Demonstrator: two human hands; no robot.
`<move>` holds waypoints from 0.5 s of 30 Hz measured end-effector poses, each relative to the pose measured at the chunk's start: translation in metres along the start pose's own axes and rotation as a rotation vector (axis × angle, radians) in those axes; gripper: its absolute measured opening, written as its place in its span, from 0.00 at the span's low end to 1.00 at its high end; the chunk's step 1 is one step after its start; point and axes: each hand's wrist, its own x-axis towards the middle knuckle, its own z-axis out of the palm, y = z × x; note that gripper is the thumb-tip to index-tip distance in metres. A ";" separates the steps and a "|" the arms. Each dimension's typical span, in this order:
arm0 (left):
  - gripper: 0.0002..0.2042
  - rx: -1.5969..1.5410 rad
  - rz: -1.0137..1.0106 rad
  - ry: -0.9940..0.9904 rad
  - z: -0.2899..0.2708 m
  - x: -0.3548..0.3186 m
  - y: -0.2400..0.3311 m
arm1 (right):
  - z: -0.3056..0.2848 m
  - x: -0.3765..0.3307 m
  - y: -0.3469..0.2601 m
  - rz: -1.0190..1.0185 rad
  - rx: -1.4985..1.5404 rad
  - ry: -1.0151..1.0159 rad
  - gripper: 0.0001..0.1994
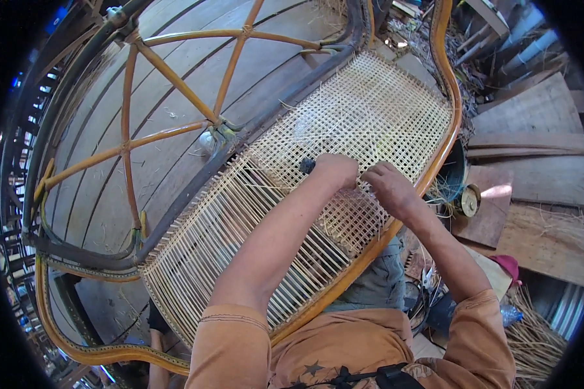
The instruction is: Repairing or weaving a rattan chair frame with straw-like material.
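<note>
A woven rattan seat panel point(370, 97) stretches diagonally before me inside a curved, glossy brown rattan frame point(457, 110). Its upper right part is woven in an open lattice, while the lower left holds parallel cane strands point(201, 259) without cross weaving. My left hand point(337, 172) is closed over the middle of the weave, and a short black end of a tool point(307, 166) sticks out from its left side; the rest is hidden. Just right of it, my right hand point(390, 186) is close to the lattice with its fingers curled together. Whatever they pinch is too small to make out.
Crossed rattan poles point(175, 81) rise from the frame at left over a slatted wooden surface point(169, 165). To the right lie wooden boards point(532, 155), a round tin point(468, 200) and a bundle of cane point(532, 337). Another person's leg point(157, 356) shows at lower left.
</note>
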 end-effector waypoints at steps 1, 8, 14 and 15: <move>0.16 -0.002 0.000 0.007 -0.005 -0.003 0.000 | 0.009 -0.002 0.013 -0.045 0.138 0.010 0.10; 0.19 0.105 -0.047 0.094 -0.015 -0.032 -0.022 | 0.005 0.001 0.009 0.010 -0.027 -0.239 0.06; 0.20 0.075 -0.153 0.056 -0.017 -0.045 -0.056 | 0.003 0.002 0.022 -0.009 -0.055 -0.264 0.04; 0.20 0.078 -0.180 0.050 -0.016 -0.048 -0.064 | 0.007 0.003 0.022 -0.005 -0.052 -0.265 0.04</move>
